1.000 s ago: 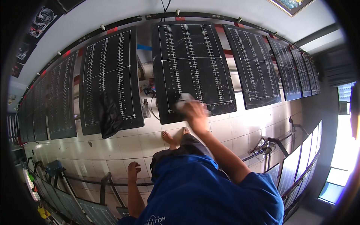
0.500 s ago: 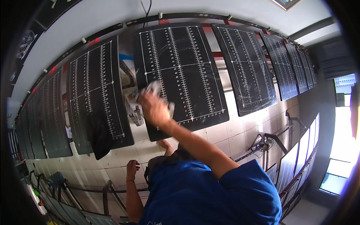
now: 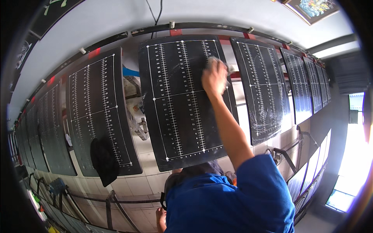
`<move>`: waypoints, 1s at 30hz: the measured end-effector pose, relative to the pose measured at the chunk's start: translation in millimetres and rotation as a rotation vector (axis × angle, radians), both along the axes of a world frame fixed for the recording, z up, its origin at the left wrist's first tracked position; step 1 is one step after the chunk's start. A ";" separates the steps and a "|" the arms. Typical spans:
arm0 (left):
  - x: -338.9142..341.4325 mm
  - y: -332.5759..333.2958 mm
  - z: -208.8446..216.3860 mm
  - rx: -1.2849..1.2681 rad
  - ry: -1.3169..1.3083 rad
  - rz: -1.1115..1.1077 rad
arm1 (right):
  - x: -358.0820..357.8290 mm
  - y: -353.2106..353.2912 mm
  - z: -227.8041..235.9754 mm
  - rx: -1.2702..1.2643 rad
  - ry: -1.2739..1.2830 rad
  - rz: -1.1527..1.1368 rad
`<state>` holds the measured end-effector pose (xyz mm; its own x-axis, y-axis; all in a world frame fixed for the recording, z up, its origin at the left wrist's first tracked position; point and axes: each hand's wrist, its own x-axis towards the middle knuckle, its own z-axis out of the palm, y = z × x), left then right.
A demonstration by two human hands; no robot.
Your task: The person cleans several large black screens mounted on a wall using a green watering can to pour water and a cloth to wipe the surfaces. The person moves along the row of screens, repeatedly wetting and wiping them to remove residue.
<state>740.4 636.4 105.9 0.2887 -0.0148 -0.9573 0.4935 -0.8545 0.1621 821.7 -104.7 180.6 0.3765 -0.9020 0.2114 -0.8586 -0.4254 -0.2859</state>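
Note:
A black board point(image 3: 175, 128) with white ruled lines, tick scales and small numbers lies in front of me. My right hand point(image 3: 216, 79) reaches over its right part, above the cross line. The fingers are closed on a greyish-white cloth point(image 3: 212, 61), crumpled and pressed to the board; both are blurred by motion. Pale smears show on the board around the cloth. My left hand point(image 3: 160, 213) hangs low beside my body, away from the board. It is small and partly cut off by my blue shirt, so its fingers do not show clearly.
More marked boards stand in a row left point(image 3: 93, 101) and right point(image 3: 264, 89) on a red and black rack. A black cloth point(image 3: 104, 161) hangs over the left board's lower edge. Metal frames point(image 3: 110, 200) with further panels stand behind me on the tiled floor.
My right hand has swept with the cloth from the board's left edge to its upper right part. My left hand has dropped lower, closer to my body. The view has shifted slightly.

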 end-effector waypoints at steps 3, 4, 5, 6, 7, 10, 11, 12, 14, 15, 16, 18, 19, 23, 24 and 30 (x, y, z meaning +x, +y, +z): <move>35.8 -29.0 -11.5 -0.217 -0.131 -0.189 | 111.1 4.7 -54.3 -0.325 0.000 0.292; 21.9 -10.2 -31.7 -0.281 -0.171 -0.150 | 150.6 84.3 -11.2 -0.007 0.242 0.355; 32.7 -10.5 -46.1 -0.377 -0.184 -0.113 | 156.5 123.4 -2.7 0.080 0.126 0.540; 38.2 -6.7 -52.4 -0.308 -0.163 0.017 | 137.8 162.9 -16.6 0.008 -0.002 0.711; 59.9 -27.2 -49.6 -0.253 -0.135 0.143 | 106.3 190.5 -13.5 0.093 -0.011 0.906; 82.8 -15.3 -59.7 -0.186 -0.039 0.368 | -11.4 206.5 5.4 0.295 -0.160 0.999; 74.1 11.5 -69.0 -0.178 -0.005 0.425 | -45.4 191.9 8.6 0.344 -0.072 0.936; 53.8 25.3 -68.4 -0.111 0.004 0.485 | -70.7 170.4 -7.5 0.258 -0.062 0.781; -1.9 49.4 -60.8 0.059 0.084 0.515 | -86.6 103.0 2.4 0.075 -0.008 0.529; -21.9 58.0 -56.3 0.151 0.164 0.464 | -81.6 66.0 -5.1 -0.059 -0.090 0.368; -38.9 57.1 -48.4 0.190 0.213 0.435 | -71.6 22.1 -18.0 -0.171 -0.203 0.365; -65.0 41.4 -36.9 0.190 0.248 0.439 | -34.7 -69.0 -38.3 -0.270 -0.193 0.237; -73.8 33.6 -31.0 0.183 0.247 0.452 | -9.1 -107.0 -46.4 -0.324 -0.079 0.069; -101.1 6.1 -11.8 0.146 0.217 0.523 | 137.0 -131.3 -45.4 -0.179 0.103 -0.040; -101.4 3.8 -10.1 0.129 0.201 0.537 | 176.6 -117.1 -45.5 -0.055 -0.014 -0.003; -57.9 0.4 -17.5 -0.066 0.015 0.682 | 285.8 -12.7 -32.5 -0.093 -0.253 0.530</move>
<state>682.5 636.8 88.4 0.2411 0.1069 -0.9646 0.9204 -0.3403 0.1924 1107.5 -117.4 148.1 0.6983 -0.5782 0.4221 -0.4325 -0.8106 -0.3948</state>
